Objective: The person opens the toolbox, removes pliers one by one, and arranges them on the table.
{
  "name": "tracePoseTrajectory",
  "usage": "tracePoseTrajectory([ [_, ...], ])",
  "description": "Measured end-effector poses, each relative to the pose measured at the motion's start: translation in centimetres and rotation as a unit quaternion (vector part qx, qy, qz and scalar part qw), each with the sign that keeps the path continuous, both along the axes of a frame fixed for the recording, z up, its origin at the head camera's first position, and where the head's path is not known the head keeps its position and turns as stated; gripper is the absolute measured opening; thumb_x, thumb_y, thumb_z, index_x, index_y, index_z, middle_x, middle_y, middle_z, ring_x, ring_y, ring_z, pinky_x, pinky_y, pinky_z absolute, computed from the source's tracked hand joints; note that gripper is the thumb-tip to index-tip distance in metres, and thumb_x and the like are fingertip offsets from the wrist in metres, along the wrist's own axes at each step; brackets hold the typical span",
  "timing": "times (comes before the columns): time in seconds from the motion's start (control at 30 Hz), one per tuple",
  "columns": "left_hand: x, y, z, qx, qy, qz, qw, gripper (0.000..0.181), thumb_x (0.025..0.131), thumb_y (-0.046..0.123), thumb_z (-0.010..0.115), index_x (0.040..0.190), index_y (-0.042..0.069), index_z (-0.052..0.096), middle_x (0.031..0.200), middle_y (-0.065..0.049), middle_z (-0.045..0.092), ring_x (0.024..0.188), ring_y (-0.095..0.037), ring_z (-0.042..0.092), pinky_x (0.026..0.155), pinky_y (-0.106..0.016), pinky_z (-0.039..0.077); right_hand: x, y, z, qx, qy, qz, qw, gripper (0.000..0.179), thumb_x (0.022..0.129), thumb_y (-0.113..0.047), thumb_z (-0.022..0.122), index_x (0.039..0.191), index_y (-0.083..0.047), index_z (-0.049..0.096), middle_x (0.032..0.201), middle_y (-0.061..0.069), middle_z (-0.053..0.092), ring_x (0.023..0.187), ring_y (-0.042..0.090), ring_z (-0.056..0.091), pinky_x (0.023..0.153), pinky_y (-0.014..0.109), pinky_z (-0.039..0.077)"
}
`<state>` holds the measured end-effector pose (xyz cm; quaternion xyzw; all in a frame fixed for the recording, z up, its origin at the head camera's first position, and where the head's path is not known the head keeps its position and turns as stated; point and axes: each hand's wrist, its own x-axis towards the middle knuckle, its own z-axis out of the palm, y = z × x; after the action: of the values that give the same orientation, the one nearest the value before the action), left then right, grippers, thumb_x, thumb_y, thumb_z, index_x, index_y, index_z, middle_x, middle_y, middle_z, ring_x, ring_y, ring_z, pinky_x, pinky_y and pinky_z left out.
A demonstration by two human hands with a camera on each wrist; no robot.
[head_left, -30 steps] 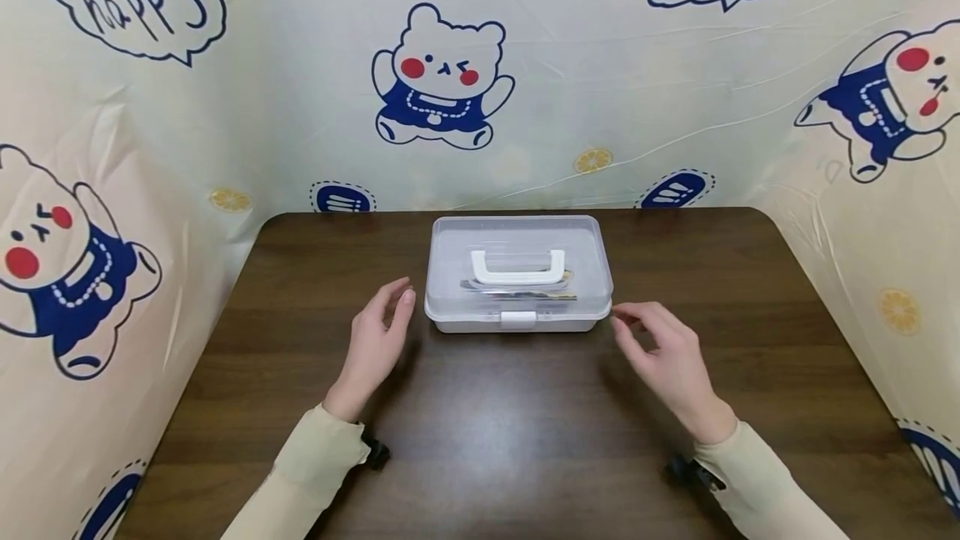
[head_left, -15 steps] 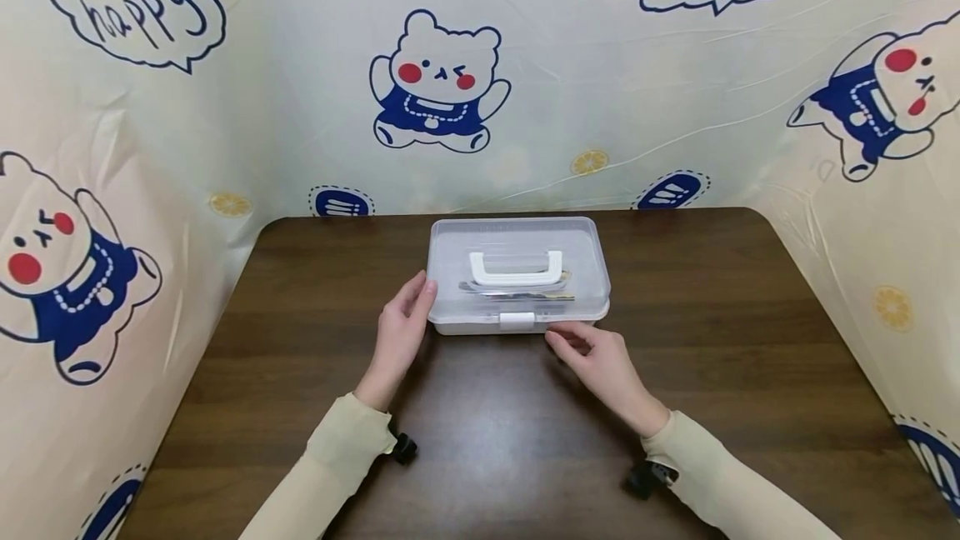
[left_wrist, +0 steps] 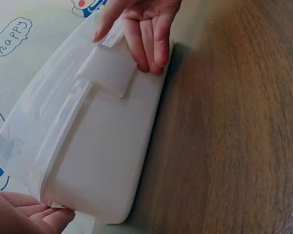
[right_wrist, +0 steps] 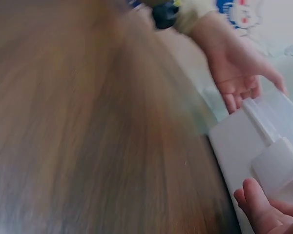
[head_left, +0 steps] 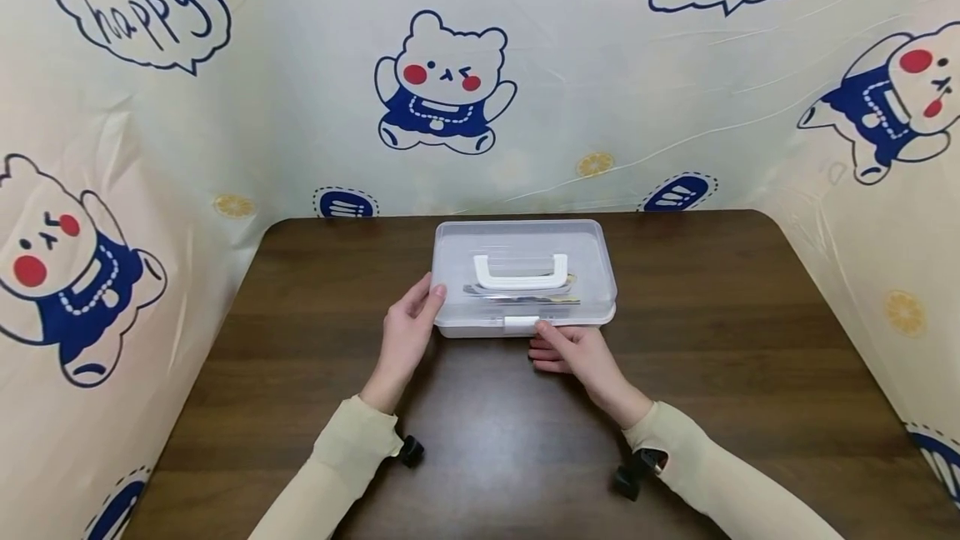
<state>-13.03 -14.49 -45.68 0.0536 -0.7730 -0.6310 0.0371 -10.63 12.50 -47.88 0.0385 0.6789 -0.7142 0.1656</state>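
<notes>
A plastic storage box (head_left: 517,238), with a clear lid, white base and white carry handle (head_left: 521,282), stands closed on the table. Flat, thin items (head_left: 517,300) show blurrily through its lid. My left hand (head_left: 407,332) holds the box's left side, thumb against the lid edge and fingers against the side wall. At the front, my right hand (head_left: 585,357) has its thumb at the right end of the white latch (left_wrist: 107,70). Its other fingers, fairly straight, lie against or close to the base's front beside the latch, which lies flat against the box.
The dark wooden table (head_left: 480,457) extends around the box on every side. Behind and beside it hangs a pale cloth (head_left: 570,90) printed with cartoon bears. Black wrist cameras (head_left: 626,482) hang below both sleeves.
My left hand has moved right onto the box's side. My right hand has slid left from the front right corner to the latch. The box stays in place.
</notes>
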Motion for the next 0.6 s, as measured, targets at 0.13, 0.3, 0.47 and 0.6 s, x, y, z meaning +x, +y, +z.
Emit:
tracePoseTrajectory([
  [0.13,-0.10,0.11,0.04,0.010,0.001,0.002,1.0000,0.058,0.104,0.033,0.067,0.150,0.001,0.054,0.149,-0.017,0.057,0.135,-0.026,0.058,0.112,-0.038,0.047,-0.10,-0.09,0.01,-0.042,-0.042,-0.001,0.9982,0.058,0.106,-0.033,0.064,0.129,0.020,0.060,0.122,0.036,0.067,0.106,0.032,0.074,0.087,0.038,0.062],
  [0.3,-0.20,0.10,0.08,0.024,0.000,-0.001,0.9997,0.056,0.103,0.031,0.068,0.149,0.001,0.054,0.149,-0.017,0.057,0.136,-0.026,0.057,0.112,-0.036,0.045,-0.20,-0.10,-0.10,-0.078,-0.070,-0.004,0.9944,0.062,0.107,-0.036,0.062,0.132,0.020,0.056,0.121,0.032,0.069,0.104,0.027,0.074,0.091,0.037,0.061],
  [0.47,-0.16,0.14,0.19,0.018,-0.003,0.003,0.9998,0.056,0.103,0.031,0.068,0.149,0.001,0.055,0.147,-0.018,0.058,0.135,-0.026,0.058,0.112,-0.037,0.046,-0.35,-0.47,-0.36,-0.091,-0.064,-0.030,0.9933,0.054,0.104,-0.031,0.067,0.126,0.019,0.061,0.108,0.024,0.075,0.097,0.026,0.076,0.087,0.038,0.062],
  [0.6,-0.13,0.17,0.24,0.010,-0.005,0.009,0.9999,0.056,0.103,0.032,0.069,0.148,0.001,0.056,0.144,-0.019,0.060,0.133,-0.026,0.059,0.110,-0.038,0.047,-0.44,-0.69,-0.48,-0.091,-0.064,-0.045,0.9928,0.051,0.102,-0.029,0.070,0.118,0.019,0.065,0.098,0.022,0.076,0.090,0.026,0.077,0.083,0.039,0.063],
])
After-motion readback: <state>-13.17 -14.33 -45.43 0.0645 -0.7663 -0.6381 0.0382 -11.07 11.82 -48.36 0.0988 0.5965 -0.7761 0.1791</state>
